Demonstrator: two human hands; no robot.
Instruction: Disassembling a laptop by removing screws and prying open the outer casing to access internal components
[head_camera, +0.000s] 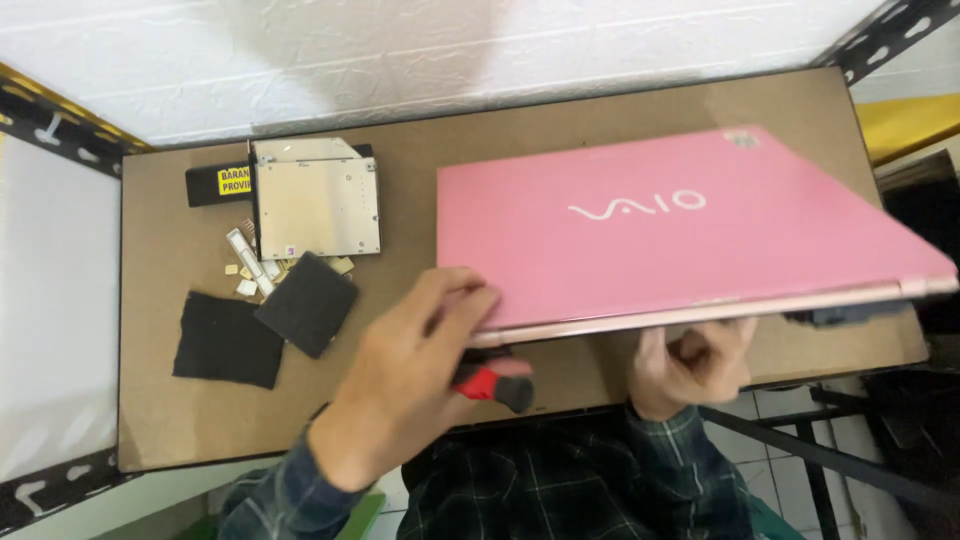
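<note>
A closed pink laptop with a smooth glossy lid (660, 225) is held above a brown fibreboard tabletop (150, 400), filling the centre and right of the frame and tilted so that its right end sits lower in the picture. Its near left corner is gripped by the left hand (405, 385), whose fingers are curled over the lid edge with the thumb beneath. A red-and-black tool handle (495, 383) is seen just under that hand; whether it is pinched in the palm or lying on the table cannot be told. The near edge, lower centre, is supported from below by the right hand (690, 365), whose fingers are bent up under the base and mostly hidden, so how tightly it is closed cannot be told.

At the upper left of the frame a silver metal optical drive (318, 205) lies flat, overlapping a black bar with a yellow label (215, 183). Just below it are small pale scattered parts (248, 270) and two black foam squares (268, 325), one overlapping the other.

For a steady hold, the weight would best be shared evenly between both hands, with the lid kept shut by the upper fingers and the far edge kept clear of the loose parts.
</note>
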